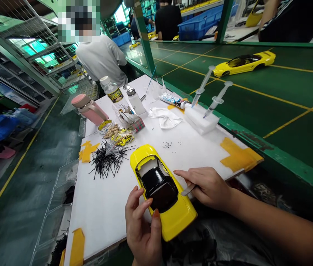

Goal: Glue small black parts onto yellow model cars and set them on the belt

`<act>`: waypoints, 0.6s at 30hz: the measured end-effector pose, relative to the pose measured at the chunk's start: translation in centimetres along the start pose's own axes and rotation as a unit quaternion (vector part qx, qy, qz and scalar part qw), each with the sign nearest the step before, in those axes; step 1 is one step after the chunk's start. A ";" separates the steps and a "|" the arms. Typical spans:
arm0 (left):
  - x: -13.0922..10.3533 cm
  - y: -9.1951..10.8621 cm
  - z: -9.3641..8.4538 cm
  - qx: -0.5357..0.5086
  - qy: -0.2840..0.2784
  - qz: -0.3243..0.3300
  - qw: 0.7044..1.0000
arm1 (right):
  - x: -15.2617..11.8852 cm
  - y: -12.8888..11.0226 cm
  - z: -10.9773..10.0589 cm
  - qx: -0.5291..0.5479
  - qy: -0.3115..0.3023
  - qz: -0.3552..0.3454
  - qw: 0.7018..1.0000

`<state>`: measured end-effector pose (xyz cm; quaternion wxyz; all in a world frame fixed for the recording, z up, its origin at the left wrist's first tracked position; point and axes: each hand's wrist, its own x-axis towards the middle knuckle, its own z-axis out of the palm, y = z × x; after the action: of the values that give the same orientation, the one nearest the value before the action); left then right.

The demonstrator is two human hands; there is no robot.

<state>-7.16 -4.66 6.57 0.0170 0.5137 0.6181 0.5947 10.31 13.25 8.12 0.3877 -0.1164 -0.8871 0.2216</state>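
Observation:
A yellow model car body (177,221) with a black roof lies tilted over the near edge of the white worktable. My left hand (143,229) grips it from the left side, thumb and fingertips on the body near the dark window. On the other side, my right hand (210,186) is closed around a flat metal tool (188,189), whose blunt grey end shows beside the car's edge; its kind cannot be made out. The index finger of that hand points along the car's right side. Tiny black specks (168,145) lie on the table beyond the car's hood.
Thin black sticks (108,160) are piled at left, near a bag of small yellow parts (124,137). Behind stand a pink mug (90,109) and bottles. Syringes (219,98) stick in a white foam block (200,122). Another yellow car (245,63) sits on the green belt. A person (101,55) works ahead.

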 end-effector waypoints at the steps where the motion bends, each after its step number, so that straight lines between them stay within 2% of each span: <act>1: 0.0 0.0 0.0 0.000 -0.001 0.001 1.000 | 0.1 0.0 -0.1 -0.005 -0.008 -0.004 1.000; 6: 0.1 0.0 0.0 0.002 -0.002 0.008 1.000 | 0.1 0.0 -0.1 -0.017 -0.024 -0.015 0.999; 12: -0.1 0.0 -0.1 -0.004 0.004 0.005 1.000 | 0.2 0.0 -0.3 0.034 0.022 0.023 0.999; 15: -0.1 -0.1 0.0 -0.017 0.015 -0.007 1.000 | 1.1 -0.2 -0.6 0.088 0.002 0.112 0.990; 18: 0.0 0.0 0.0 -0.034 0.026 -0.029 0.999 | 2.8 -0.4 -0.7 0.175 -0.058 0.238 0.954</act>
<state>-7.19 -4.69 6.56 0.0359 0.4795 0.6120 0.6278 8.94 14.16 10.57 0.2854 -0.2418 -0.8021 0.4655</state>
